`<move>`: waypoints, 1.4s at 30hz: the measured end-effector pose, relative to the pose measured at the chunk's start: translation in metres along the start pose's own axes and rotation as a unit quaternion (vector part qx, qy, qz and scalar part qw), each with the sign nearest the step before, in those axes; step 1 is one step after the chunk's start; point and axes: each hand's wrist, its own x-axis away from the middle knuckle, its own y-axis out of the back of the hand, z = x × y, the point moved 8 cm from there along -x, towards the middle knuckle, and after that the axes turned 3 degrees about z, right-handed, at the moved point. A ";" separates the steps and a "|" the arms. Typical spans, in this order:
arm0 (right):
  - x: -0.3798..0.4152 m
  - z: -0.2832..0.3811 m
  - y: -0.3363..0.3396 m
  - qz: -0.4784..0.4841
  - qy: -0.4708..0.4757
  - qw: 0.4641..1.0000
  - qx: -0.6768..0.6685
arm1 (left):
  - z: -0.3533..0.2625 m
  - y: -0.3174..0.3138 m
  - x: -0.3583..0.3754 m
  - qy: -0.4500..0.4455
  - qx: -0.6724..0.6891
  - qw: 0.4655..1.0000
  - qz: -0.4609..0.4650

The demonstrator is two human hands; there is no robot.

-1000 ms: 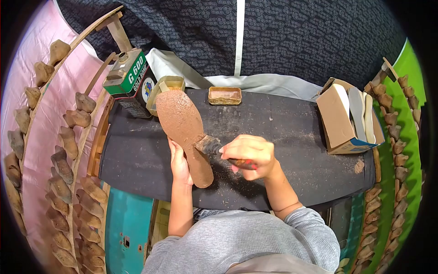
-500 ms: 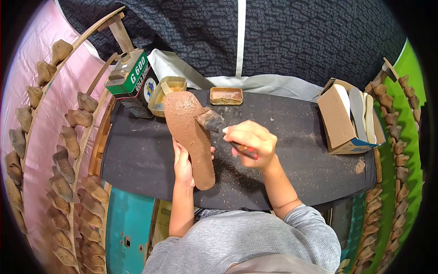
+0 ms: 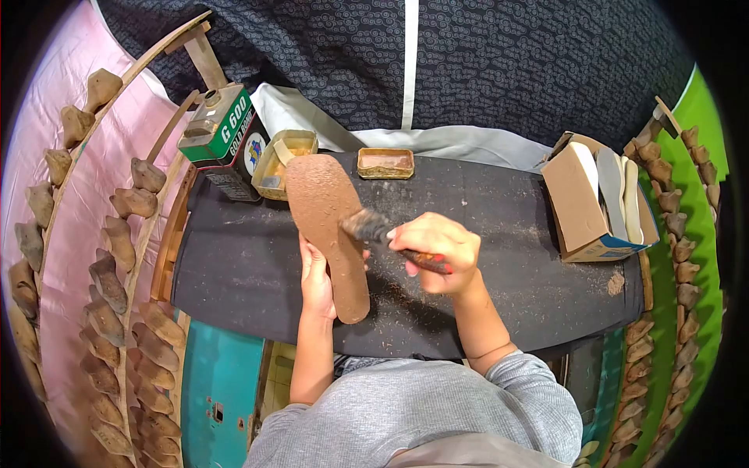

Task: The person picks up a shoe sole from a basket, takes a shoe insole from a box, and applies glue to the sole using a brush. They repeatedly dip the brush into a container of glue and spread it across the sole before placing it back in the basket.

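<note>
L hand (image 3: 315,279) gripping, R hand (image 3: 434,253) clenched

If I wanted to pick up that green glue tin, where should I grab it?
Probably by its two long flat sides, coming from above. The green tin stands tilted at the back left corner of the black table, beside the yellow tub. Its small cap on top gives little to grip. Both the left hand and right hand are busy with the sole and brush.
</note>
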 end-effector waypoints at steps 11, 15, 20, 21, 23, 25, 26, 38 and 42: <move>0.013 0.004 -0.016 0.056 -0.018 0.998 0.009 | -0.005 0.002 -0.005 -0.012 0.003 0.999 -0.044; 0.018 0.005 -0.012 0.053 -0.031 0.998 -0.029 | 0.000 0.019 -0.009 -0.028 0.033 0.994 -0.097; 0.006 0.004 0.002 -0.043 -0.010 0.997 0.061 | 0.004 -0.008 -0.002 0.021 0.003 0.999 0.024; 0.005 0.003 -0.002 -0.029 0.001 0.996 0.082 | 0.004 -0.007 -0.002 0.027 -0.003 1.000 0.004; 0.007 0.003 -0.007 -0.015 0.012 0.995 0.101 | -0.002 -0.009 -0.003 0.014 -0.015 1.000 0.012; 0.011 -0.002 -0.012 0.012 -0.015 0.997 0.075 | -0.006 -0.009 -0.006 0.001 -0.028 0.999 0.021; 0.014 -0.003 -0.013 0.025 -0.019 0.999 0.042 | -0.008 -0.002 -0.007 -0.016 -0.029 0.999 -0.017; 0.015 -0.005 -0.019 0.031 -0.005 0.998 0.058 | -0.011 -0.007 -0.003 -0.003 -0.038 0.999 -0.009; 0.018 -0.005 -0.016 0.036 -0.029 0.999 0.025 | -0.017 -0.003 -0.009 -0.040 -0.010 0.998 -0.047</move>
